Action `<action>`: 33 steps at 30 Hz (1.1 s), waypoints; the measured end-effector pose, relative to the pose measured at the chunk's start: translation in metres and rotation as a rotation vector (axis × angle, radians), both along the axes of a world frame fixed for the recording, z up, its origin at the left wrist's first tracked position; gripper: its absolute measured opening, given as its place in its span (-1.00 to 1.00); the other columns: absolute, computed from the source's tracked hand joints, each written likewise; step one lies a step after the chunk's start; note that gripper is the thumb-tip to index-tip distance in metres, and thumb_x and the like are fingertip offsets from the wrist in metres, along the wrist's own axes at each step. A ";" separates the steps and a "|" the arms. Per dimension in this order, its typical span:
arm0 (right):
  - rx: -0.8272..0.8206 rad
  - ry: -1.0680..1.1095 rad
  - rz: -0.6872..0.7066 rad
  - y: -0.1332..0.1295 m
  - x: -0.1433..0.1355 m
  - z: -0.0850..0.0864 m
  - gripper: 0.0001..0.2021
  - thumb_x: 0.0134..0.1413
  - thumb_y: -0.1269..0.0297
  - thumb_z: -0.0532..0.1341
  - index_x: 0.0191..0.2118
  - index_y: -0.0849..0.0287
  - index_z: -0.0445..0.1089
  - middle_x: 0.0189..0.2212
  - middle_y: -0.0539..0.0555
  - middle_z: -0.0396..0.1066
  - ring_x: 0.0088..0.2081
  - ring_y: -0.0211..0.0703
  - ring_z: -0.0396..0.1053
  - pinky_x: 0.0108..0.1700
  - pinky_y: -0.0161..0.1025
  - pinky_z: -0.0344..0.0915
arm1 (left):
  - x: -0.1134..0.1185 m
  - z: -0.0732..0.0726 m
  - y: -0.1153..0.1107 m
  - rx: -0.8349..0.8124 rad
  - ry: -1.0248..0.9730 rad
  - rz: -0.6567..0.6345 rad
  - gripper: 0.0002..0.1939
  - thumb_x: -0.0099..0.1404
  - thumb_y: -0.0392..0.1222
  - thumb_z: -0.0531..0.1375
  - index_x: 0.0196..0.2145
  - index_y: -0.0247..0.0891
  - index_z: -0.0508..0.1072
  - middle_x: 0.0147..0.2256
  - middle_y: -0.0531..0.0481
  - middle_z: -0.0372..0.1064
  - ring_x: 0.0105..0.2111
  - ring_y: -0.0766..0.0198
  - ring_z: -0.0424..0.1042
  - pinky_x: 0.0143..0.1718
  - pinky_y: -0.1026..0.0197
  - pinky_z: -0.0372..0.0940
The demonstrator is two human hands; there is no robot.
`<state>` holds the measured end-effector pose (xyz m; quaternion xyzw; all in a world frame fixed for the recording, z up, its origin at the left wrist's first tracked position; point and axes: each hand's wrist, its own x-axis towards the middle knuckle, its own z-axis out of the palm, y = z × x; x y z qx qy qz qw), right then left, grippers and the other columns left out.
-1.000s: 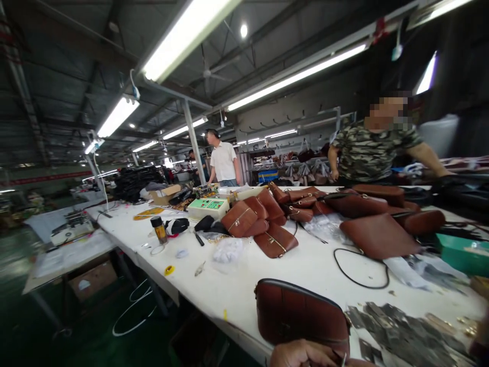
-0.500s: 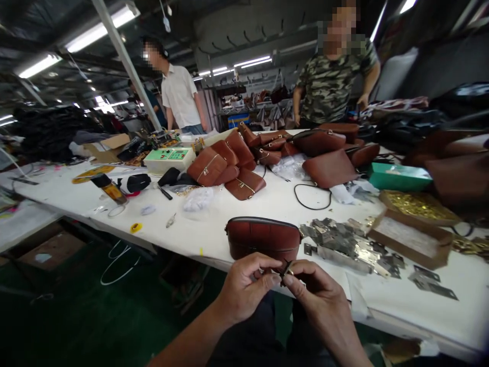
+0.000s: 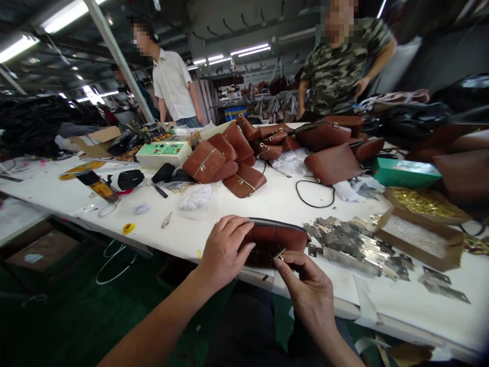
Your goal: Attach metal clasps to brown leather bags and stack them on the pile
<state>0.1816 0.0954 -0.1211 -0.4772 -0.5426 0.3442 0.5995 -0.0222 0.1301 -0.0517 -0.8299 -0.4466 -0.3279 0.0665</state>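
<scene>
White table (image 3: 267,204) crowded: heap of brown bags (image 3: 237,158) at the far side, scatter of flat metal plates (image 3: 344,244) just right of the work, green control box (image 3: 164,153) far left. Brown pouch (image 3: 282,239) upright at the near table edge, ribbed front, dark rim on top. Left hand (image 3: 225,250) curled over pouch's left end, gripping; right hand (image 3: 309,290) pinched shut on small metal fitting (image 3: 278,254) against pouch front.

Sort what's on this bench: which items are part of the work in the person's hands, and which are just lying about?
In hand:
- brown leather bag, gripped by the left hand
- small metal clasp piece, pinched by the right hand
- pile of metal plates beside the bag

Lying about:
- heap of brown bags
- green control box
- teal box
- black cord
- tray of gold fittings
</scene>
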 end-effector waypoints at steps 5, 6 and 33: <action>-0.008 0.011 -0.037 0.011 -0.013 -0.007 -0.84 0.18 0.12 0.41 -0.28 0.09 0.57 -0.29 0.05 0.55 -0.28 -0.13 0.45 -0.22 -0.24 0.35 | 0.002 0.003 0.002 0.012 0.212 0.039 -0.58 0.43 -0.22 0.21 0.21 -0.29 0.38 0.07 -0.17 0.42 0.06 -0.02 0.32 0.11 -0.13 0.30; -0.010 0.021 -0.042 0.013 -0.015 -0.007 -0.83 0.18 0.11 0.41 -0.28 0.09 0.57 -0.30 0.05 0.55 -0.29 -0.13 0.45 -0.24 -0.24 0.35 | 0.002 0.004 0.001 0.009 0.230 0.037 -0.58 0.44 -0.22 0.20 0.21 -0.29 0.38 0.05 -0.17 0.42 0.04 -0.01 0.33 0.08 -0.12 0.31; 0.097 -0.158 0.015 0.019 -0.012 0.011 -0.93 0.24 0.24 0.38 -0.28 0.08 0.54 -0.33 -0.03 0.55 -0.30 -0.22 0.48 -0.21 -0.31 0.36 | -0.011 0.035 0.032 -0.760 -0.064 -0.383 -0.70 0.35 -0.30 0.24 0.01 -0.16 0.60 -0.12 0.10 0.58 -0.13 0.28 0.53 -0.06 0.31 0.29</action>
